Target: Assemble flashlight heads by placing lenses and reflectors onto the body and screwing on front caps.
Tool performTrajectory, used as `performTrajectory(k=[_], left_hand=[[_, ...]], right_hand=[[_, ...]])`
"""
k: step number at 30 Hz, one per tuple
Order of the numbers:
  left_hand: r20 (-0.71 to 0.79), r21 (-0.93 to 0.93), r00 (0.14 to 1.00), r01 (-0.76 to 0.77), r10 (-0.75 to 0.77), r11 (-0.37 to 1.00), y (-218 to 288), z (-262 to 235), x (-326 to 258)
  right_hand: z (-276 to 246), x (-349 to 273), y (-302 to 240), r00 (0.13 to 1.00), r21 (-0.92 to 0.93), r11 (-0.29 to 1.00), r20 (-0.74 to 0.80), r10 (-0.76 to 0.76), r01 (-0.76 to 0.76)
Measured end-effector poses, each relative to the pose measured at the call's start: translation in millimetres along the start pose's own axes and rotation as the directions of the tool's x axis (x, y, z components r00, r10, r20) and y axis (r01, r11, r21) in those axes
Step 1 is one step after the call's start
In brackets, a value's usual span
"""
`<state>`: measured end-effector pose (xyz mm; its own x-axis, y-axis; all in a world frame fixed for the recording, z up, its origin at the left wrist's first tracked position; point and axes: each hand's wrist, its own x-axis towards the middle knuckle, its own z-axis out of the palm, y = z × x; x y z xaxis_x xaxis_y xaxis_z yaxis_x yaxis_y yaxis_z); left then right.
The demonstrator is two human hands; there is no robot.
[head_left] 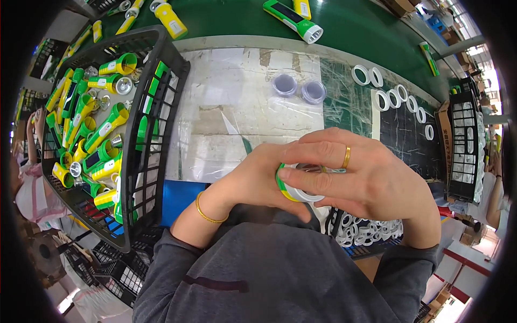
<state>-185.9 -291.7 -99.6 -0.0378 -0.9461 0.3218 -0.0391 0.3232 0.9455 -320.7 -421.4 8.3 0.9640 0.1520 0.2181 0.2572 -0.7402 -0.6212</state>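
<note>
Both hands are bunched together right in front of the person's chest, working on one torch (pixel 293 189). The left hand (pixel 253 180) is wrapped around the body from the left, so most of the body is buried in the palm. The right hand (pixel 366 180) comes over the top with fingers curled round the head end, thumb laid along the green-and-yellow rim with its white ring. From what pokes out, the head seems to face near-right, toward the person, with the long axis running back left into the left fist, but the hands cover too much to be sure.

There's a gold ring (pixel 346 156) on the right hand and a bangle (pixel 207 214) on the left wrist.

To the left sits a black crate (pixel 156 102) full of green and yellow torches. Farther off on the bench (pixel 226 97) are two clear round lenses (pixel 299 88), and far right a row of white rings (pixel 396 97). Just beyond, on the green belt (pixel 355 27), lies another torch (pixel 293 20). Near right, under the right wrist, is a bin of more white rings (pixel 366 231).
</note>
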Motion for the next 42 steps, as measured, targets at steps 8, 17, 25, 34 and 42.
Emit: performTrajectory(k=[8, 17, 25, 34, 42], left_hand=[[-0.440, 0.317, 0.896, 0.214, -0.056, 0.924, 11.3, 20.1, 14.1], [-0.489, 0.352, 0.864, 0.321, -0.119, 0.879, 13.8, 8.1, 19.9], [-0.544, 0.635, 0.824, 0.279, 0.161, 0.720, -4.0, 7.6, 44.2], [-0.303, 0.249, 0.945, 0.204, -0.124, 0.947, 1.6, -20.1, 48.6], [-0.548, 0.728, 0.836, 0.495, -0.030, 0.474, -12.8, -9.3, 69.1]], right_hand=[[4.1, 8.9, 6.6, 0.977, -0.356, 0.914, -0.155, 0.148, -0.195], [6.4, 7.1, 28.4, 0.925, -0.203, 0.946, -0.337, 0.174, -0.252], [35.0, 26.4, 26.0, 0.849, -0.509, 0.679, -0.317, 0.423, -0.529], [-11.3, 20.0, 43.6, 0.934, -0.329, 0.875, -0.141, 0.328, -0.356], [-13.4, 54.4, 53.1, 0.550, -0.146, 0.540, -0.036, 0.834, -0.829]])
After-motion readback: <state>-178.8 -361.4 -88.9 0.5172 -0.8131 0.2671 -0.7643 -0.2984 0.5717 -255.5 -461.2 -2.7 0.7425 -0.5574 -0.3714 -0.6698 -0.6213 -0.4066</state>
